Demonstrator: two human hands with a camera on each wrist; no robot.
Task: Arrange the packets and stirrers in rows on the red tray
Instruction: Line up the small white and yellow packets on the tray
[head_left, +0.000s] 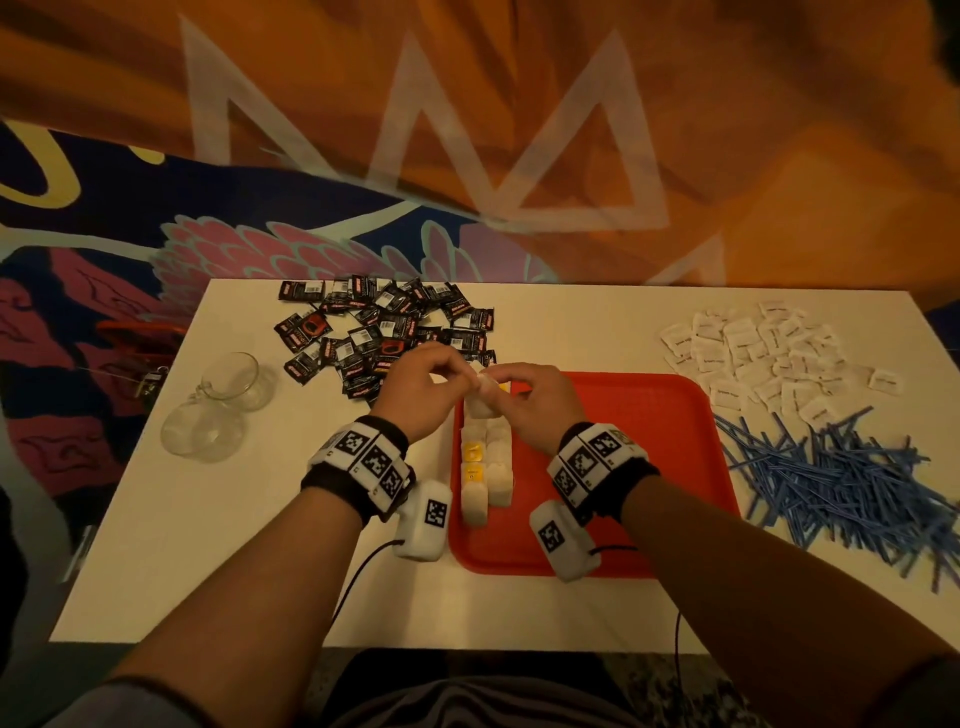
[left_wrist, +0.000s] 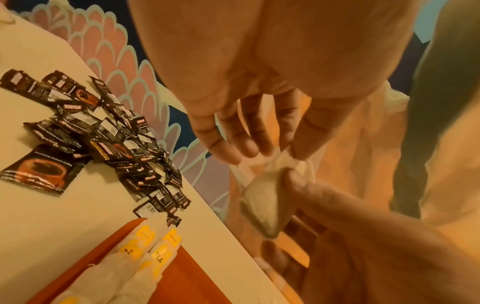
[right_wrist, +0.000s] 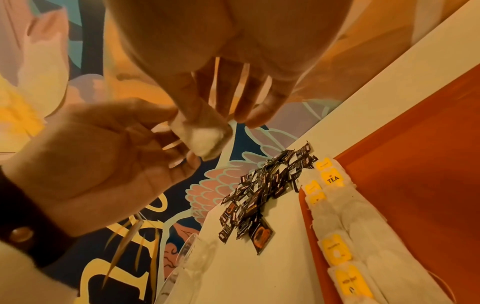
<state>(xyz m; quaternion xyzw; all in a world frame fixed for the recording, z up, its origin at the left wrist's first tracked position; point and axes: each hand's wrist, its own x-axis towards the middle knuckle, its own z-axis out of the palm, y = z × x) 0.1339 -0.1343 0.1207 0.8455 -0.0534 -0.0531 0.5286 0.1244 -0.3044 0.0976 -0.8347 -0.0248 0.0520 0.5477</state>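
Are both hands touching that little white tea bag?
Touching. The right wrist view shows the left hand and right hand both pinching the tea bag with their fingertips, held up above the table.

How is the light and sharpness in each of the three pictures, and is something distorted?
Head view: dim warm orange light, table edges bowed by the wide lens, blue stirrers fairly sharp. Left wrist view: the tea bag and both hands are soft, coffee packets sharper. Right wrist view: strong orange cast, left hand blurred, red tray stretched.
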